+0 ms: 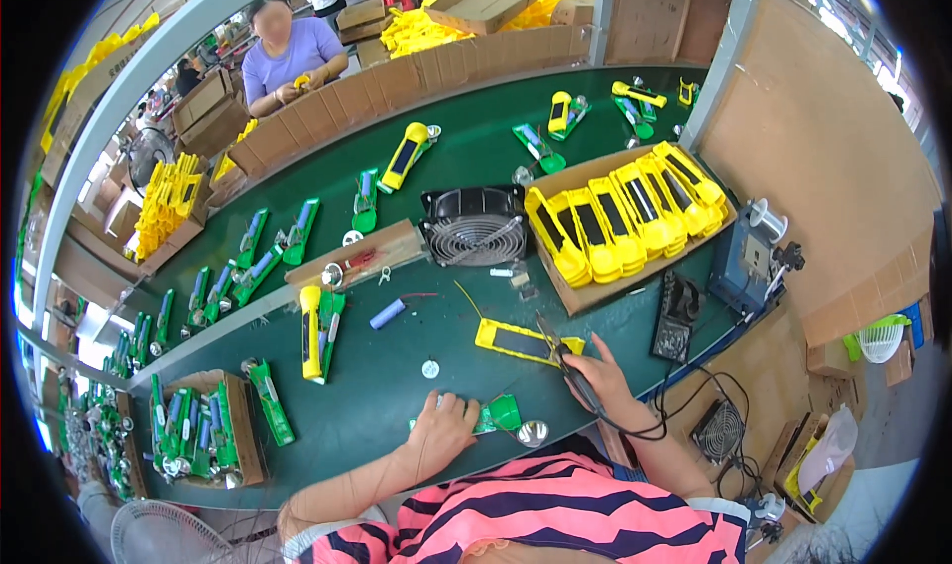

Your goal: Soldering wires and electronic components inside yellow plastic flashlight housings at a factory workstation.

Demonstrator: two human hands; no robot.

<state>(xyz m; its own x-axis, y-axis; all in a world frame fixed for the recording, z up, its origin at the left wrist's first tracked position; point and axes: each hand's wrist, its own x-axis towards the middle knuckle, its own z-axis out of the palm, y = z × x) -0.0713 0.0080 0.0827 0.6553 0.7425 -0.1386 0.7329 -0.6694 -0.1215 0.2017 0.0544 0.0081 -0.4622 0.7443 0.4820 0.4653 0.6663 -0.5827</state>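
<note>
My left hand (444, 426) is closed over a green board assembly (485, 422) lying near the table's front edge. A green plastic cup-shaped end shows to the right of the fingers, with a shiny round reflector (533, 433) beside it. My right hand (601, 378) grips a soldering iron (580, 381), its dark cable trailing off to the right. The iron's tip points away from me, over a yellow lamp housing (514, 340) with a dark panel. A thin yellow strand rises from the housing's left end. What my left fingertips pinch is hidden.
A carton of yellow housings (569, 293) stands behind, beside a black fan (474, 229). At right are a blue soldering station (746, 267) and solder spool (767, 219). A loose blue battery (388, 313) and a box of green assemblies (250, 453) lie left. A co-worker (291, 58) sits across.
</note>
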